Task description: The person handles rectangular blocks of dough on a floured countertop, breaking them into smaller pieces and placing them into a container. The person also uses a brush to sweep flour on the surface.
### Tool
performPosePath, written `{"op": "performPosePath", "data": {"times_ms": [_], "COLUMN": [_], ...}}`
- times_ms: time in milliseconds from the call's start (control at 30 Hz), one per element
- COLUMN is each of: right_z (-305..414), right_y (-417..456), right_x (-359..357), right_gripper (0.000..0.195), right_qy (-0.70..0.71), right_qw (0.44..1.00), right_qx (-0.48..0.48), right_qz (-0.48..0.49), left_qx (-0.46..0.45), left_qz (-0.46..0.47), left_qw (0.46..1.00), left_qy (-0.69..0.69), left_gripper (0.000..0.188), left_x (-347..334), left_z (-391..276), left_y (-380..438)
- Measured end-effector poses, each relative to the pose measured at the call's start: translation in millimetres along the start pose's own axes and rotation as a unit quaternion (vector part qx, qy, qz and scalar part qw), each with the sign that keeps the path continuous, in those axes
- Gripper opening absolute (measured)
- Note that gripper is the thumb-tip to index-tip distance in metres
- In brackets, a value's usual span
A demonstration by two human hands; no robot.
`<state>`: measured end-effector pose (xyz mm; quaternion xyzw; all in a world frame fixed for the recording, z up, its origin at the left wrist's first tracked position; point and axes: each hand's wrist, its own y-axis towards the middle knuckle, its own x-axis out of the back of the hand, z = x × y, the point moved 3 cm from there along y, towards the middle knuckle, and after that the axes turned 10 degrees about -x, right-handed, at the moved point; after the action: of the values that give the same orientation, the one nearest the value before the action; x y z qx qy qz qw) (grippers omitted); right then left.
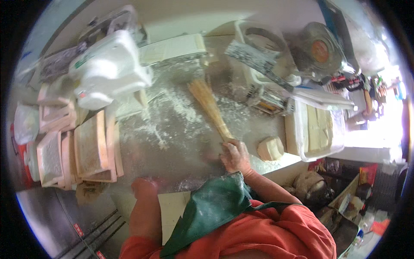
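My right hand (235,157) is closed around the bound handle of a straw hand broom (207,102), whose bristles point away from me over the floured worktop (181,142). White flour lies scattered in patches about the broom. My left hand (144,187) rests at the near edge of the worktop, left of the green apron; its fingers are blurred, and whether it holds anything does not show. To the right of my right hand sits a pale block of dough (271,149).
Wooden boxes (93,149) stand at the left, below a white plastic-bodied appliance (106,71). On the right are a white tub (302,145) with pale slabs, a metal pasta-machine-like device (270,100) and a long flat blade (255,61). A round-dial scale (320,51) stands behind.
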<state>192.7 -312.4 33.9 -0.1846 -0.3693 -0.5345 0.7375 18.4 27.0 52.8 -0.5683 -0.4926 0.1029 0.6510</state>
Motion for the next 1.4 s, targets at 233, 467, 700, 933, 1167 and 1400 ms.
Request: {"op": "performPosePath", "data": {"times_ms": [233,467,700,933,1167,1400], "right_z": [-35.1,-36.2,-22.3,-16.9,-12.2,-16.9], "right_y": [21.4,25.5,23.4,26.6,27.5,25.2], "right_x": [-9.7,-14.5,-7.0,-8.4,-4.0,-5.9], "right_gripper": [0.042,0.04,0.03,0.019,0.008,0.01], "right_qy": [-0.056,-0.125,-0.144,-0.19,-0.156,-0.149], "right_qw": [0.994,0.986,0.986,0.98,0.986,0.987], "right_qx": [0.012,-0.055,-0.047,0.003,0.044,0.047], "right_qz": [-0.094,-0.096,-0.071,-0.062,-0.039,-0.025], "left_qx": [0.019,0.112,0.238,0.166,-0.04,-0.04], "left_qz": [-0.027,-0.034,-0.003,0.029,0.068,0.057], "left_qw": [0.988,0.99,0.971,0.986,0.997,0.997], "left_qy": [0.152,0.079,-0.037,-0.015,0.018,0.035], "left_gripper": [0.056,0.072,0.09,0.089,0.081,0.074], "left_x": [-6.1,-3.6,7.4,-5.9,-53.9,-55.4], "left_z": [-10.0,-3.4,-8.5,-1.1,15.1,23.6], "left_y": [12.8,9.6,-5.6,14.6,71.6,73.6]}}
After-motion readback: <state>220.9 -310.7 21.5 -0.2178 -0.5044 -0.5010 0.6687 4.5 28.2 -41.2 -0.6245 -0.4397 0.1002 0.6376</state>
